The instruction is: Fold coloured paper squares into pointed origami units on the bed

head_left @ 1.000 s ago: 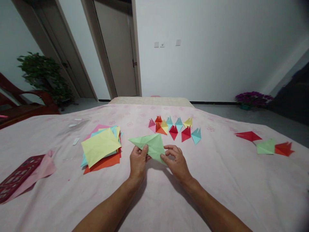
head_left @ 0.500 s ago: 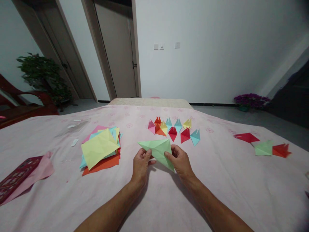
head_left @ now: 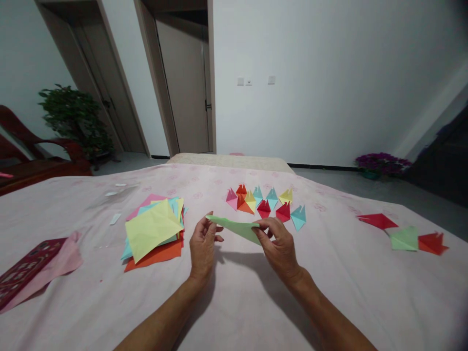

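A folded sheet of light green paper (head_left: 237,228) is held up over the table, its face tilted so that it looks narrow. My left hand (head_left: 203,243) pinches its left tip between thumb and fingers. At its right end, my right hand (head_left: 280,243) grips the paper, thumb in front and fingers behind. Beyond it stand several small folded paper birds, among them a pink one (head_left: 231,199), a dark red one (head_left: 283,211) and a light blue one (head_left: 299,217).
A stack of coloured paper with a yellow sheet (head_left: 151,229) on top lies left. Farther left are a dark red patterned packet (head_left: 31,263) and a clear bag (head_left: 122,195). Right, a red folded piece (head_left: 378,221), a green one (head_left: 404,239) and an orange-red one (head_left: 432,243) rest on the pink tablecloth (head_left: 329,273).
The green paper has been tilted, from showing its broad face to nearly edge-on. My left hand has shifted left to its tip, and my right hand has moved slightly right. The view has shifted slightly.
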`<state>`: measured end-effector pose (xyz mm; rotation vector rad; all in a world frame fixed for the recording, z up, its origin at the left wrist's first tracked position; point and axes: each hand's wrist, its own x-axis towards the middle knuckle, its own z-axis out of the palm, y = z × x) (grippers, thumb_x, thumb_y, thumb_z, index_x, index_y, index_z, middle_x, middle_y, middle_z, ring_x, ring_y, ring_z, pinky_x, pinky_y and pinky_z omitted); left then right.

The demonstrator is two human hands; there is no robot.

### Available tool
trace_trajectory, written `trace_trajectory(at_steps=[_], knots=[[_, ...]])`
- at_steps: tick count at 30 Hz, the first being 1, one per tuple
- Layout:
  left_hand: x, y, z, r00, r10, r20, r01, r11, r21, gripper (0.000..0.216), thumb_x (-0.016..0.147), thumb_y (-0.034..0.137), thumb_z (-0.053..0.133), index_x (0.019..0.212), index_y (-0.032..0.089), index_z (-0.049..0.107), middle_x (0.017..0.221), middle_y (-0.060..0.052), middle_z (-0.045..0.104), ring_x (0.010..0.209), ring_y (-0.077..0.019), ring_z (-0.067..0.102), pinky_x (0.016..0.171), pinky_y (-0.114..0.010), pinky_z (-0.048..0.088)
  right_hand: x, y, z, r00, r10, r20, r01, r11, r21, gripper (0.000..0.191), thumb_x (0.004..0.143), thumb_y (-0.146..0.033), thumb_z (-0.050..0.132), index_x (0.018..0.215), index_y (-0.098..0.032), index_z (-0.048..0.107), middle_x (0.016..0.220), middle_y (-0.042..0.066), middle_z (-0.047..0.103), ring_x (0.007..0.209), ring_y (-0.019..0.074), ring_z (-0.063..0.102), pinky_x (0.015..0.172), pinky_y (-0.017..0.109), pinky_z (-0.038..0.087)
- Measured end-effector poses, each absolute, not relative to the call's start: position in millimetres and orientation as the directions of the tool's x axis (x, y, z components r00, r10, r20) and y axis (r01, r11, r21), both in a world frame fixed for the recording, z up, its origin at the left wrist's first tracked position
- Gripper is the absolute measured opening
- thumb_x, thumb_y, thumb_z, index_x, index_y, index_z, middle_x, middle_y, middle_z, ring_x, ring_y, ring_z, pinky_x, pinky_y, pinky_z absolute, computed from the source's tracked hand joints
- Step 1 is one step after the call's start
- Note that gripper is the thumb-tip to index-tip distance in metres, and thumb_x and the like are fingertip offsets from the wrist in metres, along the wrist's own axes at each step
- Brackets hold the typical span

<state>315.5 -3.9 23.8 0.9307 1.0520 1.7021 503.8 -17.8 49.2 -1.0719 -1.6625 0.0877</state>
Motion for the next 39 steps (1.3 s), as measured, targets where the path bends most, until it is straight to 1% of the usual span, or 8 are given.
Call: trace_trajectory(at_steps=[3, 10, 14, 19, 29, 33, 37, 39], knots=[[314.6, -4.9, 25.6, -0.333, 0.935, 0.123, -0.287, -0.225, 0.931, 0.049, 0.079, 0.045, 0.068, 0.123, 0.021, 0.064, 0.115, -0.009, 0.066, 0.085, -0.0173, 0.066, 0.060, -0.023, 0.053, 497.4, -16.2, 46.0, 0.038, 0.664, 0.747, 0.609, 0.577, -0.544, 0.009, 0.091, -0.029, 0.059, 0.088, -0.023, 0.065, 0.077, 0.003, 0.064, 0.070, 0.0172, 0.055, 0.059, 0.030, 0.045], [316.1, -14.1, 37.4, -0.325, 0.930, 0.172, -0.186, -0.241, 0.953, 0.049, 0.086, 0.049, 0.061, 0.126, 0.021, 0.064, 0.112, -0.009, 0.071, 0.093, -0.0206, 0.066, 0.068, -0.027, 0.053, 490.2, -17.4, 34.5, 0.005, 0.614, 0.789, 0.578, 0.642, -0.503, 0.006, 0.091, -0.020, 0.060, 0.093, -0.023, 0.064, 0.084, 0.004, 0.066, 0.075, 0.0169, 0.060, 0.061, 0.030, 0.049], [308.1, -9.3, 48.7, -0.261, 0.961, 0.086, -0.239, -0.151, 0.959, 0.056, 0.083, 0.053, 0.062, 0.126, 0.018, 0.062, 0.116, -0.013, 0.070, 0.093, -0.0213, 0.066, 0.064, -0.025, 0.050, 490.6, -20.1, 35.9, -0.045, 0.590, 0.806, 0.602, 0.660, -0.449, 0.009, 0.091, -0.019, 0.059, 0.095, -0.024, 0.065, 0.082, 0.004, 0.067, 0.075, 0.0185, 0.061, 0.066, 0.034, 0.052], [298.8, -4.5, 61.9, -0.187, 0.982, -0.027, -0.315, -0.034, 0.948, 0.055, 0.067, 0.038, 0.076, 0.116, 0.017, 0.063, 0.115, -0.015, 0.070, 0.098, -0.0238, 0.066, 0.068, -0.027, 0.051, 490.0, -20.7, 36.4, -0.078, 0.578, 0.812, 0.615, 0.669, -0.417, 0.010, 0.091, -0.020, 0.059, 0.097, -0.025, 0.065, 0.082, 0.005, 0.068, 0.076, 0.0196, 0.063, 0.069, 0.036, 0.053], [300.8, 5.4, 37.3, -0.137, 0.989, -0.058, -0.323, 0.010, 0.946, 0.054, 0.059, 0.012, 0.065, 0.113, 0.014, 0.060, 0.110, -0.014, 0.071, 0.087, -0.0211, 0.068, 0.074, -0.029, 0.052, 493.1, -15.8, 22.3, -0.130, 0.589, 0.798, 0.619, 0.677, -0.398, 0.017, 0.091, -0.014, 0.057, 0.102, -0.025, 0.063, 0.087, 0.005, 0.068, 0.080, 0.0193, 0.063, 0.072, 0.035, 0.052], [297.2, 13.8, 26.5, -0.178, 0.983, -0.053, -0.191, 0.018, 0.981, 0.038, 0.058, 0.013, 0.066, 0.096, 0.014, 0.068, 0.092, -0.010, 0.074, 0.071, -0.0175, 0.066, 0.065, -0.026, 0.050, 491.2, -15.2, 20.8, -0.176, 0.597, 0.783, 0.594, 0.699, -0.399, 0.016, 0.091, -0.015, 0.057, 0.101, -0.025, 0.064, 0.086, 0.004, 0.068, 0.079, 0.0192, 0.062, 0.071, 0.035, 0.052], [289.4, 18.2, 21.4, -0.181, 0.981, 0.066, 0.123, -0.044, 0.991, 0.016, 0.066, 0.022, 0.067, 0.080, 0.017, 0.072, 0.061, -0.001, 0.066, 0.053, -0.0138, 0.055, 0.051, -0.022, 0.040, 491.5, -15.1, 22.0, -0.202, 0.592, 0.780, 0.592, 0.708, -0.384, 0.017, 0.091, -0.015, 0.056, 0.103, -0.025, 0.065, 0.087, 0.005, 0.069, 0.081, 0.0200, 0.063, 0.073, 0.036, 0.052], [286.2, 18.0, 20.1, -0.168, 0.973, 0.158, 0.293, -0.104, 0.951, 0.010, 0.069, 0.025, 0.067, 0.076, 0.019, 0.072, 0.061, 0.000, 0.065, 0.054, -0.0147, 0.055, 0.051, -0.023, 0.039, 491.4, -15.2, 22.8, -0.231, 0.586, 0.777, 0.598, 0.716, -0.361, 0.020, 0.092, -0.015, 0.056, 0.107, -0.024, 0.064, 0.089, 0.005, 0.070, 0.082, 0.0206, 0.062, 0.074, 0.036, 0.052]])
